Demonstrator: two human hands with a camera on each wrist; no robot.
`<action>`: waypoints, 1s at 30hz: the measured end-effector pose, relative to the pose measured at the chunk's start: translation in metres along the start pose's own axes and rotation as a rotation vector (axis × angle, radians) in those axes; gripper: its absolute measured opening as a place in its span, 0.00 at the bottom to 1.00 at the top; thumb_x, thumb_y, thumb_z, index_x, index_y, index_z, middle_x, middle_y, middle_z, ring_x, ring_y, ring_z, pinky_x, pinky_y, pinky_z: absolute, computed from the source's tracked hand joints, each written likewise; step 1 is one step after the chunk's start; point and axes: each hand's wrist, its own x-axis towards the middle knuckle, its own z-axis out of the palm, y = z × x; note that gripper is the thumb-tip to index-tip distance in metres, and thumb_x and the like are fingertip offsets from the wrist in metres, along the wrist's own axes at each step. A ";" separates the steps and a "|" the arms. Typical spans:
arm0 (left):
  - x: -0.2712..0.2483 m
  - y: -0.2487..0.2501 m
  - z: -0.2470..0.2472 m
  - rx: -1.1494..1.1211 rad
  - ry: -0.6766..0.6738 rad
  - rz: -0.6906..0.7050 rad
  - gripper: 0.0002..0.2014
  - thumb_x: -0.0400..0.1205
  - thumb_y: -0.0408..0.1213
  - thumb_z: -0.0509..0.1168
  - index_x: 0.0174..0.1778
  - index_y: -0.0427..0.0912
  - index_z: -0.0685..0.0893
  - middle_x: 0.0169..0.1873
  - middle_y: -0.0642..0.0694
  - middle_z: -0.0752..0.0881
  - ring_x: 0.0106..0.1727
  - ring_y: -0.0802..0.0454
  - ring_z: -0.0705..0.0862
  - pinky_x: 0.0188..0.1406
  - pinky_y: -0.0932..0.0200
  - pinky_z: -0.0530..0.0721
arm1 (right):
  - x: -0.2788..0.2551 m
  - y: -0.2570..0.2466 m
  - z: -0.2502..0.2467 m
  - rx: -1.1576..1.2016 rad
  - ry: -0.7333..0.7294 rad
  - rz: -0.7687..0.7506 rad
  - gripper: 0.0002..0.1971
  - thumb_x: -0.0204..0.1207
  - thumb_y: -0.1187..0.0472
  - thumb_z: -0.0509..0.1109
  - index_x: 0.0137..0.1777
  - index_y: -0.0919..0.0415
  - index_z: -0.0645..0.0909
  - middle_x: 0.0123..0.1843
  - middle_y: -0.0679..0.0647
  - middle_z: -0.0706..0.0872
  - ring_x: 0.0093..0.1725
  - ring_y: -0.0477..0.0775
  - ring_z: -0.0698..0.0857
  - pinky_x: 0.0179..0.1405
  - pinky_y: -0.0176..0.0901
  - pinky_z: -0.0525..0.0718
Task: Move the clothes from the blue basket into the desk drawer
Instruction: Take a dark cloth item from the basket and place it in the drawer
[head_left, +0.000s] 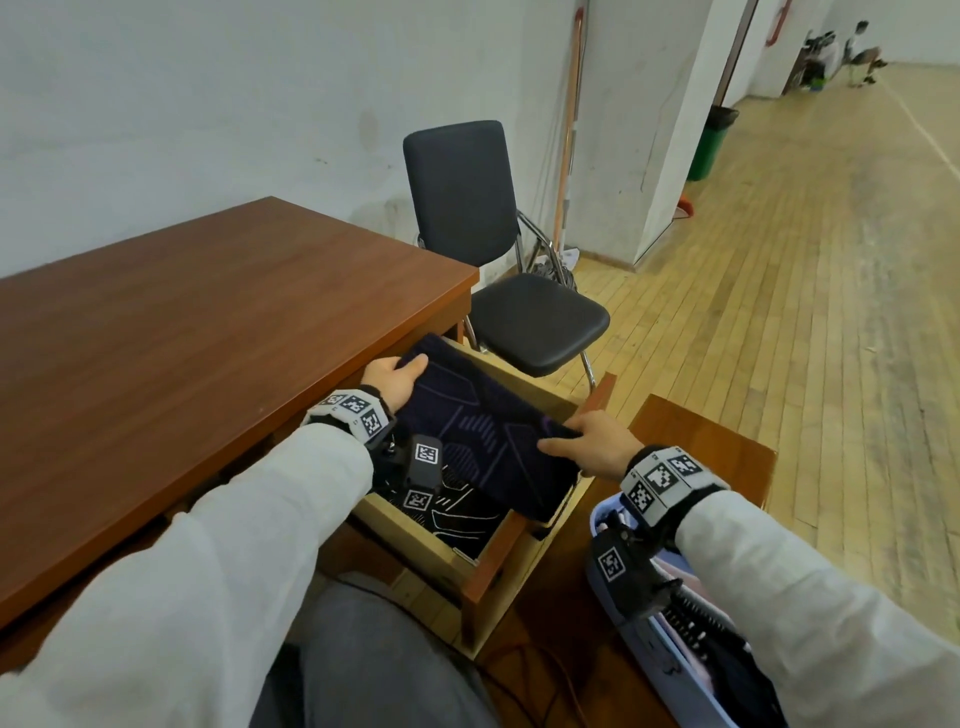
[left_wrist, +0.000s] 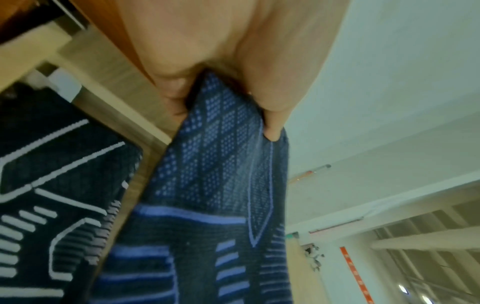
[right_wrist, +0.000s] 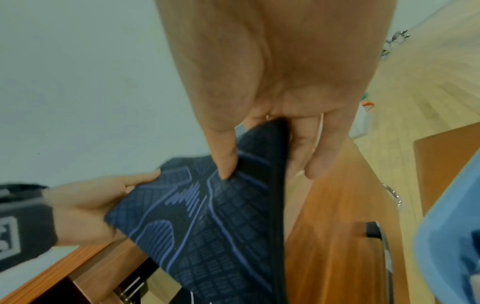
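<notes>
The brown desk (head_left: 197, 332) fills the left of your view, with a black chair (head_left: 498, 270) standing past its far corner on the wooden floor (head_left: 805, 322). From under the desk's edge the desk drawer (head_left: 498, 551) is pulled well out toward you, which gives both arms room to come in from above; its light wooden walls frame a dark garment with white line pattern (head_left: 457, 514) already lying flat on the bottom. The blue basket (head_left: 628, 613) sits low at your right side, just beside the drawer front and under your right forearm, so that each piece needs only a short carry; some clothes are still visible in it, though how many cannot be told. Above the open drawer you hold a folded dark blue patterned garment (head_left: 483, 431), tilted, its far end higher near the desk edge. Your left hand (head_left: 392, 382) grips that far end, thumb on top and fingers curled underneath, as the left wrist view confirms. Your right hand (head_left: 597, 441) pinches the near right corner, thumb pressed on the upper face and the remaining fingers curled under the fold. Holding opposite ends in this way appears meant to keep the fold intact and the cloth spread, so that it can be laid flat over the garment below without bunching against the drawer walls. The task seems to be partway through.
</notes>
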 end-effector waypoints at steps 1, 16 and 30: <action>0.004 -0.003 -0.003 0.034 0.015 0.003 0.17 0.83 0.45 0.64 0.53 0.32 0.86 0.54 0.34 0.87 0.58 0.34 0.85 0.66 0.40 0.81 | 0.003 -0.002 0.001 0.041 0.019 -0.005 0.18 0.78 0.48 0.69 0.53 0.65 0.86 0.48 0.62 0.90 0.48 0.63 0.90 0.51 0.58 0.89; 0.037 -0.060 -0.012 0.654 0.005 -0.148 0.21 0.84 0.32 0.61 0.75 0.40 0.76 0.72 0.38 0.78 0.71 0.37 0.78 0.71 0.48 0.77 | 0.061 -0.031 0.063 -0.215 -0.080 -0.063 0.12 0.81 0.55 0.63 0.57 0.60 0.83 0.51 0.57 0.87 0.52 0.58 0.86 0.42 0.43 0.79; 0.050 -0.103 -0.020 0.986 -0.122 -0.217 0.27 0.82 0.30 0.61 0.79 0.43 0.68 0.77 0.40 0.70 0.76 0.39 0.72 0.73 0.47 0.74 | 0.078 -0.024 0.108 -1.011 -0.196 -0.043 0.15 0.75 0.54 0.67 0.61 0.54 0.80 0.63 0.56 0.84 0.67 0.62 0.76 0.68 0.59 0.64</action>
